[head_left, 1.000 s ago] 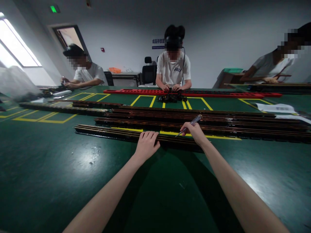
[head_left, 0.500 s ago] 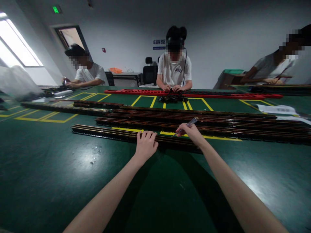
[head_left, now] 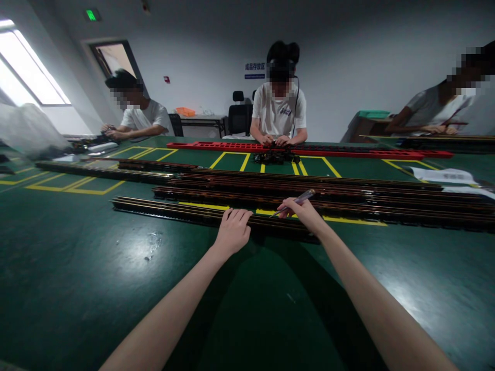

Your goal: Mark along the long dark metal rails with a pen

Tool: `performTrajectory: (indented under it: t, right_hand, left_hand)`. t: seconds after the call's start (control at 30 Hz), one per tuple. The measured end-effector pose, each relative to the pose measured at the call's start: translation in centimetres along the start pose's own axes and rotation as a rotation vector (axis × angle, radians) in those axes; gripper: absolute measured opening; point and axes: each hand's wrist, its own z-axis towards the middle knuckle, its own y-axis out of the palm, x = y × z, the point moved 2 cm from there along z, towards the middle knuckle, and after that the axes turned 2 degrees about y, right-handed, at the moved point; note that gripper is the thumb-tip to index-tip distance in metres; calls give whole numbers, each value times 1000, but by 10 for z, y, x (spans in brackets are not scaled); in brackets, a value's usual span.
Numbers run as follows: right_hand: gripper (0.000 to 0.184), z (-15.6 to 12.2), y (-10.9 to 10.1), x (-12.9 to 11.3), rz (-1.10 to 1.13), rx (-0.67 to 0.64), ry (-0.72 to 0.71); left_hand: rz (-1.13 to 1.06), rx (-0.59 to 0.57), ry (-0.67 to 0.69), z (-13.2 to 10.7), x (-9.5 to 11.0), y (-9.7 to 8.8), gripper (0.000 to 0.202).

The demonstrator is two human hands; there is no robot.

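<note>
While resting the left hand on the near strip in the head view, holding a slim tool in the right hand. Left fingers draped over the dark, gold-edged length, slightly spread, with the back of the hand upward; cannot tell whether gripping with the thumb. Pinching the tool in the right fingers much like a pen, tilted, with the handle up to the right and the thin tip down to the left. Pointing that tip at the top of the near strip, just right of the left hand; too fine to tell whether touching.

Lying on the green table, just short of the yellow tape, slanting slightly, with the right end near the right wrist. Just beyond, a bundle of long dark strips, side by side, reaching to the right edge. Farther back, a long red rack, and behind it a co-worker in a white T-shirt, both hands at a dark cluster of parts. At far right, beside the bundle, white paper.
</note>
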Motion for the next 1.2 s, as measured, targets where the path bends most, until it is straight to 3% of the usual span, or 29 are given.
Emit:
performTrajectory:
  t: [0.5,1.2]
  right_hand:
    - [27,0,-2,0,30,29,-16]
    - [22,2,-24,11,74,115,14]
  left_hand:
    - [64,45,7,1,3,0,30]
    - [57,26,16,0,1,1,32]
